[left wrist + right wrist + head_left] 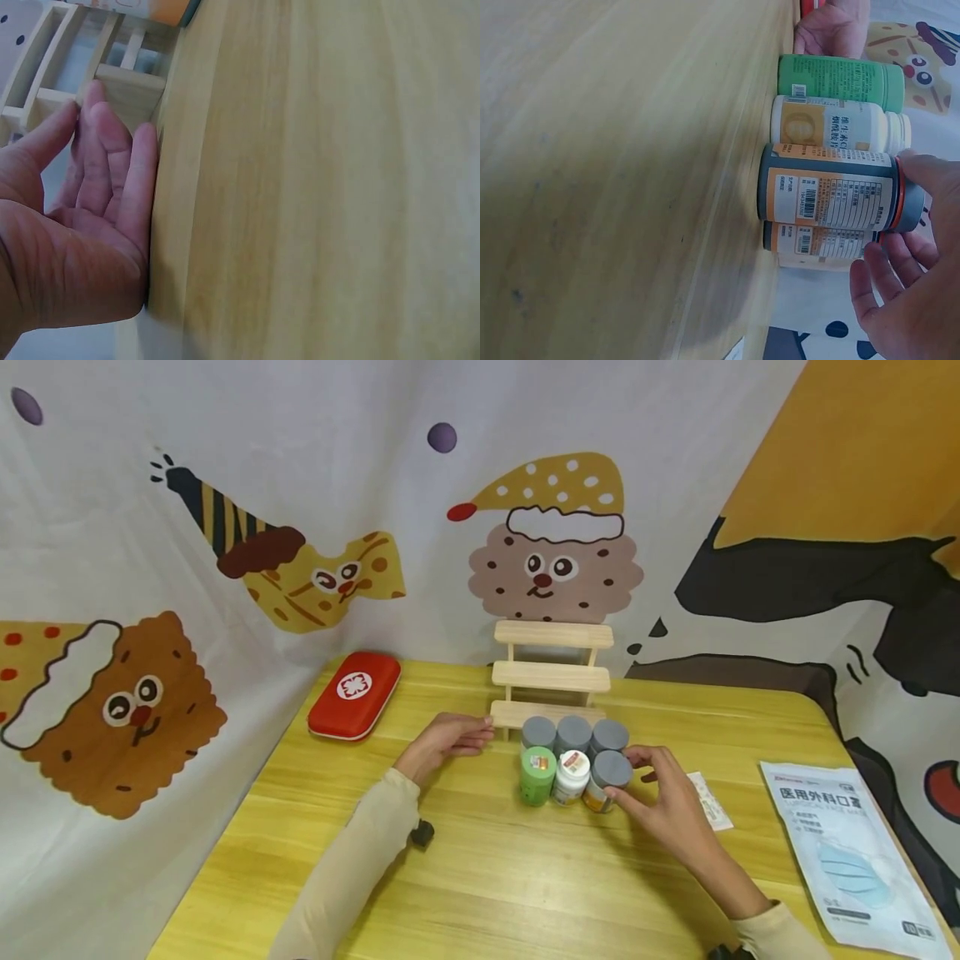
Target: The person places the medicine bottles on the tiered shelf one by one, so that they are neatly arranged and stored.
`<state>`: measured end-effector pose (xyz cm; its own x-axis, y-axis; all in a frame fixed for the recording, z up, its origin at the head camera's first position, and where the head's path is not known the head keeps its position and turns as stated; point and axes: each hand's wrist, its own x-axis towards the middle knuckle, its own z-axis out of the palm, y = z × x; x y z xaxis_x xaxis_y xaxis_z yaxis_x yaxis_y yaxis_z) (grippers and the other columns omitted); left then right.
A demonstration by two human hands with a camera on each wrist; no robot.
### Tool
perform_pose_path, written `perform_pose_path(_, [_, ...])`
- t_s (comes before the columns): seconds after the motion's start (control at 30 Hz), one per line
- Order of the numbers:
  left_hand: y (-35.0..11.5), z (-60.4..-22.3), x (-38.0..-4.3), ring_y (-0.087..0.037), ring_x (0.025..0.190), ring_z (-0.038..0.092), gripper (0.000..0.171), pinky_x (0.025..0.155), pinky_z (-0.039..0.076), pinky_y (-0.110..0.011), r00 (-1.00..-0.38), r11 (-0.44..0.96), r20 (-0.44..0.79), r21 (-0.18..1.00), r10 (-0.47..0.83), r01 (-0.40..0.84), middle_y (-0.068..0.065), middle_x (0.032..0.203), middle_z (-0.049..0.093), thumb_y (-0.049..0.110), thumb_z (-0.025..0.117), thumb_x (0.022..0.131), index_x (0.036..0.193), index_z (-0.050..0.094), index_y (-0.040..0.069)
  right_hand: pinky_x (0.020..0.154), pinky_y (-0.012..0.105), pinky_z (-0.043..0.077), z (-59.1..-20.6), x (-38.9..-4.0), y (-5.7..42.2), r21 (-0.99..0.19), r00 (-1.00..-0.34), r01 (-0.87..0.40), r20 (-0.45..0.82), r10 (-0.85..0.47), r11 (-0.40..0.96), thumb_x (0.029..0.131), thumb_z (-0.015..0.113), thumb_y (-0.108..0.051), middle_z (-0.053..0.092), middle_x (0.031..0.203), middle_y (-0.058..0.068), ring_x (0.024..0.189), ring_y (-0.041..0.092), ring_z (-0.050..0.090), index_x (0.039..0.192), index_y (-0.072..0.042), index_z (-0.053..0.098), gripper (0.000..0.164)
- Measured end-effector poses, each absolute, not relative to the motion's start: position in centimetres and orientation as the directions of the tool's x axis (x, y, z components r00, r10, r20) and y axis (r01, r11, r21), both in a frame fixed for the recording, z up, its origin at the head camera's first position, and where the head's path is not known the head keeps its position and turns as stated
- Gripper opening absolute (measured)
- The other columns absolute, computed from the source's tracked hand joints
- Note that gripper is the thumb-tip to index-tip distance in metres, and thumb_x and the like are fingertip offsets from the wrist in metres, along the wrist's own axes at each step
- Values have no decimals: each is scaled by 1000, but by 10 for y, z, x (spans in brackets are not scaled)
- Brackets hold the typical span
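My left hand [450, 743] is at the left end of a small three-tier wooden shelf [551, 675], pinching the end of its lowest plank between thumb and fingertips. My right hand [667, 802] grips the front right grey-capped bottle [832, 187] near its cap, thumb on one side and fingers on the other. This bottle stands upright, with an orange and white label. Beside it stands a white bottle [572, 777], then a green bottle [537, 781]. Behind them is a row of grey-capped bottles [573, 733], close in front of the shelf.
A red case [355, 696] with a white emblem lies at the table's back left. To the right are a small white slip [710, 802] and a surgical mask packet [851, 860]. A printed cloth [420, 485] hangs behind the wooden table [480, 877].
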<state>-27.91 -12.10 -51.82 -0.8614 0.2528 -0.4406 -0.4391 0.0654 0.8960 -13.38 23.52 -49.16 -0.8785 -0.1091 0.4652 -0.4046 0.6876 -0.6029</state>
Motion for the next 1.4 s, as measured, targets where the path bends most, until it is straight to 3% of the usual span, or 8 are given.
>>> perform_pose_path(0.57, [-121,-517,-278,-9,83,77,41,88,66,-34,-859,63,-438,897,264,-438,1,97,83,32,80,97,125,75,1,77,15,56,-493,-133,236,-618,-869,-405,490,-72,674,73,96,-4,66,110,4,99,-3,54,122,-3,66,58])
perform_pose_path(1.0, [-120,-517,-277,-9,84,77,41,88,66,-34,-856,61,-444,894,264,-444,2,95,82,32,80,97,125,75,1,80,4,45,-467,-126,243,-619,-851,-435,520,-74,654,66,92,1,66,102,0,89,-5,55,115,-3,65,56])
perform_pose_path(1.4, [-121,-517,-277,-10,84,78,42,88,66,-34,-861,62,-434,899,266,-434,1,97,83,33,79,97,124,75,1,83,4,45,-419,-135,236,-542,-754,-578,640,-146,610,63,86,1,69,101,4,91,-2,56,116,1,65,57])
